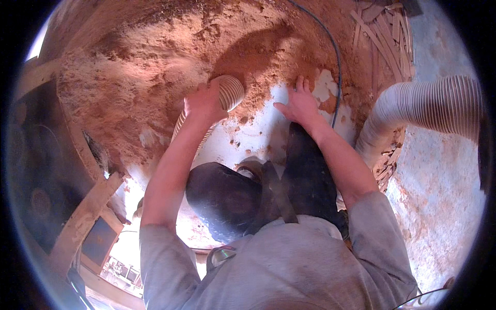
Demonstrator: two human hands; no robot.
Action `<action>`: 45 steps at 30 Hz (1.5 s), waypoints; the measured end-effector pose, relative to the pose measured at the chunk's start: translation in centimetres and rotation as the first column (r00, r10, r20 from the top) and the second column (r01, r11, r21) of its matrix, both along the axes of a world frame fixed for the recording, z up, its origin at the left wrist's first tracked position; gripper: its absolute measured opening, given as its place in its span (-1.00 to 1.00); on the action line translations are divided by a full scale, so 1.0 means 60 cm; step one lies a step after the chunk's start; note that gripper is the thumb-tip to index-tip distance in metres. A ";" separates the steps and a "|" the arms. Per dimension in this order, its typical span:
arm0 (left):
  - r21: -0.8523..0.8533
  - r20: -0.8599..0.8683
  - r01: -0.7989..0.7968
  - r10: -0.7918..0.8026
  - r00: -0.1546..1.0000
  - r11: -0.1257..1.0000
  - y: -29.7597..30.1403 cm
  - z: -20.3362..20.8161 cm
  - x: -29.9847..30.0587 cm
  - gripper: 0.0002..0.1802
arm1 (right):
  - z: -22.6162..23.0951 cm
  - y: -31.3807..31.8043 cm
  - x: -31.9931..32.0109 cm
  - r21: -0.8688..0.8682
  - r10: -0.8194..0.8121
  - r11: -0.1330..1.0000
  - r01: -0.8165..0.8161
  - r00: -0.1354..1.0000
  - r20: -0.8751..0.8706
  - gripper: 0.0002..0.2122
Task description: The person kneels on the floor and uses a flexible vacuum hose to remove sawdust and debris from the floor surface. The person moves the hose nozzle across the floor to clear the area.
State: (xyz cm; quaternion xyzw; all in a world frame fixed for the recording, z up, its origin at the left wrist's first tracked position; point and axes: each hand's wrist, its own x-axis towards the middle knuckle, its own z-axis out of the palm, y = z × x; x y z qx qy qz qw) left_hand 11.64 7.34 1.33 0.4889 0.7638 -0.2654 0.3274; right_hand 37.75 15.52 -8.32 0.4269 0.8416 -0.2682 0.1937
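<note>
My left hand [205, 106] grips a ribbed, pale flexible hose [232, 92] near its open end, fingers wrapped over it. The hose mouth points at a big heap of loose reddish-brown, sawdust-like material [139, 67]. My right hand [302, 106] has its fingers spread at the heap's near edge, holding nothing I can see. Between the two hands a pale floor patch [266, 119] shows, sprinkled with crumbs of the material. Behind my left forearm the hose runs back towards my body and is partly hidden.
A wide ribbed duct [413, 106] curves in from the right. Thin wood strips [385, 36] lie piled at the far right. A dark cable [337, 57] crosses the heap beyond my right hand. On the left stands a wood-framed dark panel [44, 170]. My bent knees [225, 194] are close below.
</note>
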 end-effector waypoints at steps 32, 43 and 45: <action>-0.021 -0.027 -0.031 0.031 0.999 0.999 -0.001 -0.019 0.011 0.03 | -0.015 -0.003 0.002 0.070 0.037 0.997 -0.036 0.999 -0.018 -0.18; 0.033 0.085 0.057 -0.059 0.995 0.998 0.000 -0.020 0.059 0.06 | 0.002 0.001 -0.001 0.021 0.031 0.999 -0.030 1.000 -0.008 -0.18; 0.052 0.068 -0.056 0.052 0.996 0.997 0.024 -0.006 0.037 0.07 | 0.002 0.005 0.003 0.031 0.014 0.999 -0.013 1.000 -0.012 -0.18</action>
